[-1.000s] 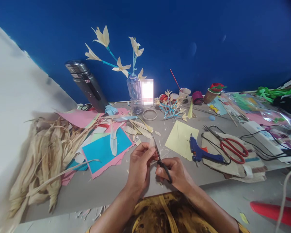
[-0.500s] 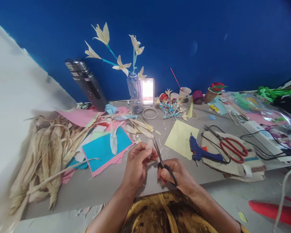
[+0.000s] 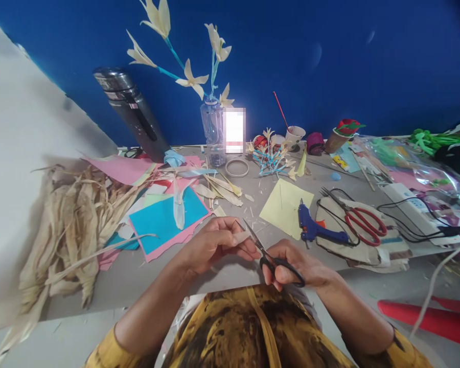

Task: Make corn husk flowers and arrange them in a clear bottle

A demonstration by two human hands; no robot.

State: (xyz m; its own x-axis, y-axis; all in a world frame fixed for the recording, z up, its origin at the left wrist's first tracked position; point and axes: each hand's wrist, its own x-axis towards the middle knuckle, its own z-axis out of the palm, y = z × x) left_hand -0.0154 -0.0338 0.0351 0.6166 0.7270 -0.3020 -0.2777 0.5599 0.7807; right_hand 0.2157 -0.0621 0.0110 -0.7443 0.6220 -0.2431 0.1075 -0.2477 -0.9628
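Observation:
Between the thumb and fingers of my left hand (image 3: 220,241) is a small pale piece of corn husk (image 3: 241,236). My right hand (image 3: 293,263) grips black-handled scissors (image 3: 258,243), fingers through the loops. Their blades point up and left, right beside the husk piece; whether they touch it I cannot tell. Both hands are over the table's front edge. Beyond them lie loose husk strips (image 3: 222,189) and small scraps. A yellow paper sheet (image 3: 285,207) lies to the right, next to a blue glue gun (image 3: 318,230).
Dried husks (image 3: 61,230) are heaped at the left by blue paper (image 3: 164,225). A dark flask (image 3: 134,115) and a clear bottle (image 3: 213,133) with husk flowers stand at the back. Red-handled scissors (image 3: 364,222) rest on a folded cloth, near a white power strip (image 3: 414,212).
The husk piece has turned from nearly upright to slanting sideways. Both hands have shifted slightly, the scissors a little to the right. The view has tilted downward.

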